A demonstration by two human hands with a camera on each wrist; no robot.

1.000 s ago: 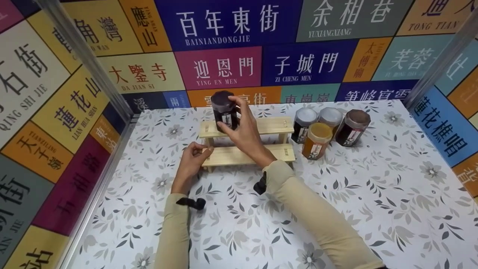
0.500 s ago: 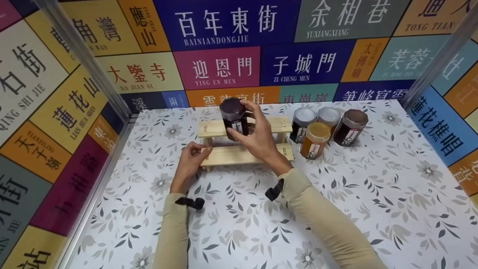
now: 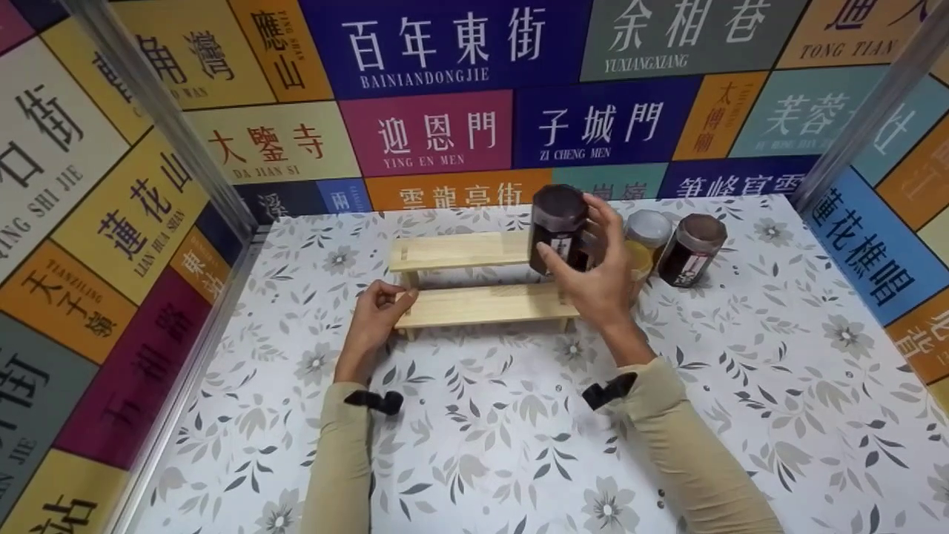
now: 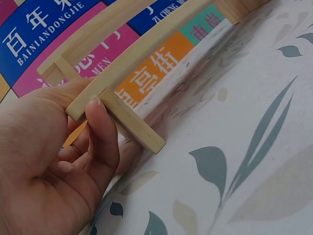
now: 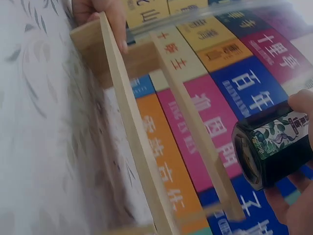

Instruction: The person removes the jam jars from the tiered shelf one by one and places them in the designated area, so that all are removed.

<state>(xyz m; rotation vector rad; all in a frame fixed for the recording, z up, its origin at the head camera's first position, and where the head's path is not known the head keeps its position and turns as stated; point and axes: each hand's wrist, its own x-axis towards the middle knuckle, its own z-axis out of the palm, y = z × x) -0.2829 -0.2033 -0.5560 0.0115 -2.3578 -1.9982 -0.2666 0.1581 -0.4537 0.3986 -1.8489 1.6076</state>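
Observation:
A two-step wooden display stand stands on the patterned tabletop. At the left end of its lower step, my left hand pinches the board; the left wrist view has the thumb against the board's edge, beside a leg. My right hand grips a dark jar with a dark purple lid, upright and overlapping the upper step's right end. Its base and illustrated label show in the right wrist view, where the jar is apart from the stand.
Right of the stand are a yellow-lidded jar partly behind my right hand, a grey-lidded jar and a brown-lidded dark jar. Another grey-lidded jar is hidden. Printed walls enclose the table's back and sides.
My right hand has carried the dark jar rightward, from over the upper step's left part to its right end. The left hand keeps its hold on the stand.

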